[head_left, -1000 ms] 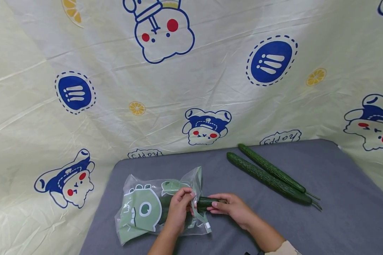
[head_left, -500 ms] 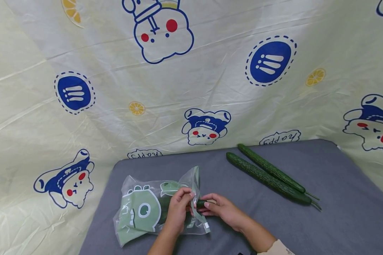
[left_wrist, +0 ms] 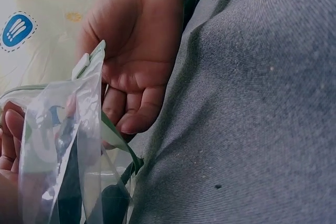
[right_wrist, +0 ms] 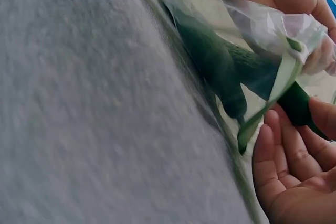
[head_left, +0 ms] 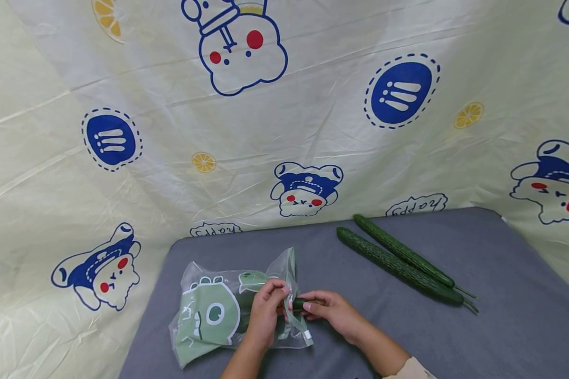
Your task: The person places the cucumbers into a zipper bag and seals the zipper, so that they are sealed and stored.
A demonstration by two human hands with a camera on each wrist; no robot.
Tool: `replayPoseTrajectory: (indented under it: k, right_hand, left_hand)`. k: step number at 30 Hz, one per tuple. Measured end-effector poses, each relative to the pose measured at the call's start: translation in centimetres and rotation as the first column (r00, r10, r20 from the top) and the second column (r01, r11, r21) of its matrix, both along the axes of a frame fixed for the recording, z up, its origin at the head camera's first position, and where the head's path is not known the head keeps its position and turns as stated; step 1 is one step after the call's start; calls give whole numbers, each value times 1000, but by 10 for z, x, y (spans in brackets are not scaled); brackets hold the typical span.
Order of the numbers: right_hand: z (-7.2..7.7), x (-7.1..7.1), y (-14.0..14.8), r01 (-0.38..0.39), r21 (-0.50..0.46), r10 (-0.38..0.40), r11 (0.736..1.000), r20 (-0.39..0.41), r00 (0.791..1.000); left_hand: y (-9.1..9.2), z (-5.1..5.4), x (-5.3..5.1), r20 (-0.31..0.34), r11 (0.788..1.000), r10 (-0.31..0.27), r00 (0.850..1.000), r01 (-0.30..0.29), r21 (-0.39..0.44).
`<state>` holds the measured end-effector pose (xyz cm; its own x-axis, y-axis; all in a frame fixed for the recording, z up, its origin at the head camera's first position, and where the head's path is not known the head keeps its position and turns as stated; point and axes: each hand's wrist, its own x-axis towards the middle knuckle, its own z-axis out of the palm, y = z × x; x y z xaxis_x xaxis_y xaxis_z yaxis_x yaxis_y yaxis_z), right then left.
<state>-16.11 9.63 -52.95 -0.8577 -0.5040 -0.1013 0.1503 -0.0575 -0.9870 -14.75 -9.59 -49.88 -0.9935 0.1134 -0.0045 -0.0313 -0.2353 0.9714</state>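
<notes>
A clear zip bag [head_left: 218, 310] with green cartoon print lies on the table, its mouth facing right. My left hand [head_left: 267, 310] holds the edge of that mouth between thumb and fingers. With its thumb and fingers, my right hand [head_left: 334, 315] pinches the stem end of a cucumber [head_left: 300, 304]; most of the cucumber is inside the bag. In the right wrist view, another cucumber [right_wrist: 210, 59] lies wholly inside the bag beside it, seen through the plastic. The left fingertips are partly hidden behind the bag's edge.
Two long cucumbers, a nearer one [head_left: 398, 266] and a farther one [head_left: 403, 247], lie side by side at the right back of the grey-covered table [head_left: 308, 245]. A cream printed cloth [head_left: 246, 126] hangs behind the table. A white zip slider [head_left: 307, 335] sits at the bag's near corner.
My right hand has moved left with the cucumber, which has slid farther into the bag, so less of it shows outside. The left hand stays at the bag's mouth.
</notes>
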Motion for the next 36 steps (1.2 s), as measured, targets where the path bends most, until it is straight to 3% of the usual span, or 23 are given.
replayPoseTrajectory:
  k: [7, 13, 24, 28, 36]
  right_hand:
    - [-1, 3, -8, 46, -34, -45, 998, 39, 998]
    - [-2, 1, -16, 77, -14, -77, 997, 14, 997]
    - [-11, -3, -21, -11, 8, 12, 1000, -120, 993]
    - [-10, -4, -15, -42, 64, 49, 997, -112, 992]
    - [-5, -5, -17, -126, 86, 135, 988, -117, 984]
  left_hand:
    - [0, -1, 1, -14, 1000, -23, 1000, 23, 11]
    - [-1, 0, 1, -33, 998, -51, 998, 52, 22]
    - [-1, 3, 4, -43, 995, -80, 996, 83, 63]
    - [-2, 5, 4, -37, 996, -58, 998, 61, 65]
    - [-2, 13, 4, 1, 998, 63, 998, -63, 26]
